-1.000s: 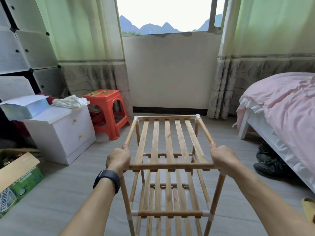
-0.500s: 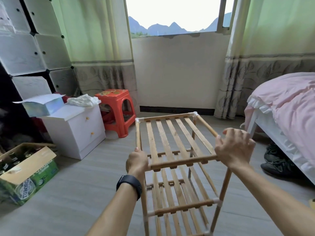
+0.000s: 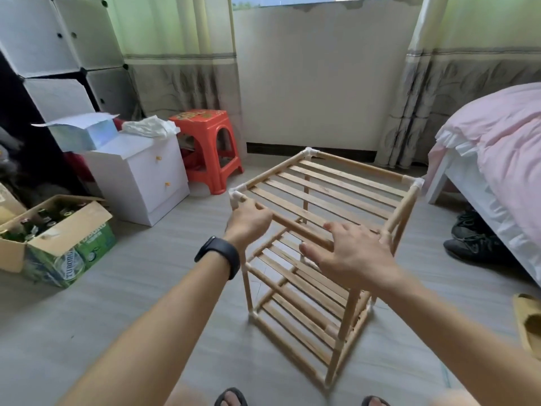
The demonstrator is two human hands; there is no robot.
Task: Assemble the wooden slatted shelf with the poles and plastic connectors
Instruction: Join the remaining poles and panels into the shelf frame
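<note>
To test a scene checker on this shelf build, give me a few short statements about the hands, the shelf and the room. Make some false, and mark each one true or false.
1. The left hand grips the top near pole of the shelf. True.
2. The right hand is curled tight round a pole. False: its fingers are spread open above the pole.
3. The shelf lies on its side. False: it stands upright on the floor.
4. A red stool stands beside the white cabinet. True.
</note>
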